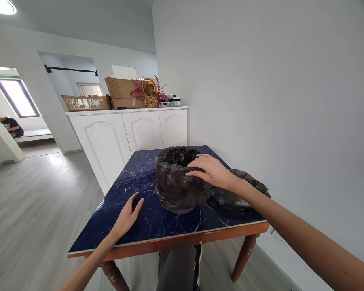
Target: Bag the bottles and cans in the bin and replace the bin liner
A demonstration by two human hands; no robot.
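A round bin lined with a black plastic trash bag (176,184) stands upright on the blue marble-patterned table (121,206). The bag is folded over the rim and hangs down the outside; a bit of the bin's pale base shows below it. My right hand (210,169) is at the right side of the rim, its thumb outside and its fingers over the edge, closed on the bag. Left of the bin, my left hand (129,214) rests on the tabletop with thumb and fingers apart, holding nothing. More black plastic (236,196) lies crumpled to the right, partly behind my right forearm.
A white wall (267,101) runs along the table's right side. Beyond the table is a white cabinet (145,129) bearing cardboard boxes (87,103) and a flower basket (151,101). A person (12,125) sits in the room at far left. My legs are under the table's front edge.
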